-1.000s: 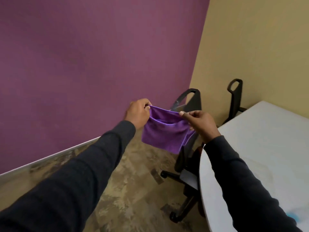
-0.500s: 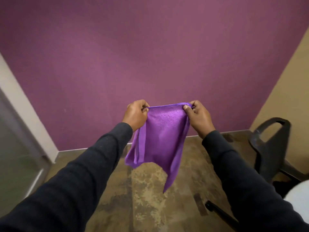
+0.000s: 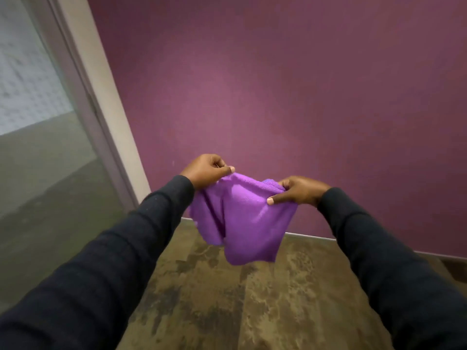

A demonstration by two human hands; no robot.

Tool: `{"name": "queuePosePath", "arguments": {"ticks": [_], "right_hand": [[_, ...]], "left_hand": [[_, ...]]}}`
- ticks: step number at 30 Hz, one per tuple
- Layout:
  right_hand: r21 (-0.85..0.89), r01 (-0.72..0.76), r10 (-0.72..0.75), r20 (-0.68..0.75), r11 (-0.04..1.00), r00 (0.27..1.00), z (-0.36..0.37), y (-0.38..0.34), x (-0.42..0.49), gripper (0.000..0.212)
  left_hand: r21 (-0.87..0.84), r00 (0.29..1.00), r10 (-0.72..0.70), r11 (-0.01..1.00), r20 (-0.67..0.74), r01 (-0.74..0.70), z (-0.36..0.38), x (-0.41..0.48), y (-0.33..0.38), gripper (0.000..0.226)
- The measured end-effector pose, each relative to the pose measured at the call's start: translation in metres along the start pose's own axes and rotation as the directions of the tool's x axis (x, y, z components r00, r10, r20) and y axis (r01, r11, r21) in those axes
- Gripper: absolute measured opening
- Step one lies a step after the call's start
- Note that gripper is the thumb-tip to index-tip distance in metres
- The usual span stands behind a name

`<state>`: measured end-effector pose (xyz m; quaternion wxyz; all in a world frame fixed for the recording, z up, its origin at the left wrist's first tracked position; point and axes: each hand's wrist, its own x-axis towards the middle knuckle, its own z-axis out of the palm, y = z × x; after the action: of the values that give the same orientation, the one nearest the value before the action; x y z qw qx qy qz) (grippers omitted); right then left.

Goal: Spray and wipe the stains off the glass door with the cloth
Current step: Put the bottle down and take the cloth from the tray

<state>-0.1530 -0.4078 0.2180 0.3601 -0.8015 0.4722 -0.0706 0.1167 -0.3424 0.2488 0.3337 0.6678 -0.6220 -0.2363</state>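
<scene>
A purple cloth point(image 3: 249, 218) hangs in front of me at chest height, held by its top edge. My left hand point(image 3: 206, 170) pinches its left corner and my right hand point(image 3: 299, 190) grips its right side, with some cloth bunched behind the fingers. The glass door point(image 3: 38, 137) fills the left of the view, set in a pale frame point(image 3: 101, 87); it is well left of the cloth and neither hand touches it. No spray bottle is in view.
A purple wall point(image 3: 290, 84) stands straight ahead behind the cloth. Brown mottled floor point(image 3: 240, 299) lies below my arms. A dark edge shows at the far right near the floor.
My view has swung left: the chair and table have left the frame and the glass door has come in at the left. The cloth stays held in both hands, now more gathered.
</scene>
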Motion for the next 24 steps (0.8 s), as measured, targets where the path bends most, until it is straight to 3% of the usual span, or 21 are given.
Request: {"name": "queuePosePath", "arguments": {"ticks": [2, 4, 6, 7, 9, 11, 12, 14, 15, 17, 19, 21, 24], "right_hand": [[-0.003, 0.004, -0.004, 0.100, 1.000, 0.995, -0.012, -0.021, 0.027, 0.037], [0.165, 0.057, -0.083, 0.158, 0.985, 0.984, -0.025, -0.052, 0.053, 0.044], [0.457, 0.152, -0.219, 0.098, 0.876, 0.971, -0.037, -0.088, 0.080, 0.041], [0.580, 0.213, -0.275, 0.020, 0.786, 0.961, -0.040, -0.104, 0.093, 0.041], [0.728, 0.262, -0.332, -0.050, 0.634, 0.942, -0.030, -0.126, 0.117, 0.046], [0.752, 0.171, -0.333, 0.069, 0.637, 0.940, 0.015, -0.133, 0.146, 0.039], [0.714, 0.137, -0.323, 0.131, 0.686, 0.937, 0.047, -0.138, 0.158, 0.027], [0.644, 0.150, -0.327, 0.164, 0.750, 0.931, 0.110, -0.153, 0.185, 0.014], [0.644, 0.131, -0.314, 0.177, 0.753, 0.933, 0.133, -0.165, 0.193, 0.011], [0.702, 0.016, -0.265, 0.248, 0.712, 0.932, 0.162, -0.191, 0.212, 0.016], [0.724, -0.101, -0.205, 0.322, 0.683, 0.924, 0.178, -0.213, 0.239, 0.014], [0.722, -0.183, -0.164, 0.381, 0.667, 0.910, 0.193, -0.232, 0.270, 0.021], [0.718, -0.251, -0.190, 0.472, 0.649, 0.861, 0.209, -0.268, 0.315, 0.024]], "left_hand": [[0.288, 0.980, -0.074, 0.957, 0.183, 0.018, -0.032, 0.007, -0.006, 0.049], [0.545, 0.931, -0.208, 0.838, 0.299, 0.012, -0.067, 0.016, -0.005, 0.058], [0.660, 0.928, -0.257, 0.751, 0.269, 0.017, -0.105, 0.036, -0.004, 0.048], [0.654, 0.957, -0.199, 0.756, 0.210, 0.014, -0.125, 0.046, -0.005, 0.037], [0.474, 0.999, 0.017, 0.880, -0.033, 0.001, -0.164, 0.070, -0.021, 0.027], [0.090, 0.917, 0.099, 0.993, -0.387, -0.070, -0.187, 0.083, -0.060, 0.032], [-0.059, 0.846, 0.042, 0.995, -0.531, -0.086, -0.187, 0.084, -0.088, 0.040], [-0.322, 0.726, -0.231, 0.947, -0.647, 0.014, -0.165, 0.071, -0.155, 0.053], [-0.469, 0.672, -0.383, 0.881, -0.634, 0.060, -0.149, 0.061, -0.185, 0.057], [-0.741, 0.577, -0.677, 0.649, -0.458, 0.173, -0.118, 0.033, -0.236, 0.071], [-0.908, 0.569, -0.819, 0.289, -0.072, 0.302, -0.090, 0.007, -0.269, 0.090], [-0.965, 0.655, -0.733, -0.005, 0.181, 0.261, -0.070, -0.012, -0.293, 0.102], [-0.955, 0.715, -0.634, -0.223, 0.294, 0.194, -0.067, -0.014, -0.341, 0.094]]}}
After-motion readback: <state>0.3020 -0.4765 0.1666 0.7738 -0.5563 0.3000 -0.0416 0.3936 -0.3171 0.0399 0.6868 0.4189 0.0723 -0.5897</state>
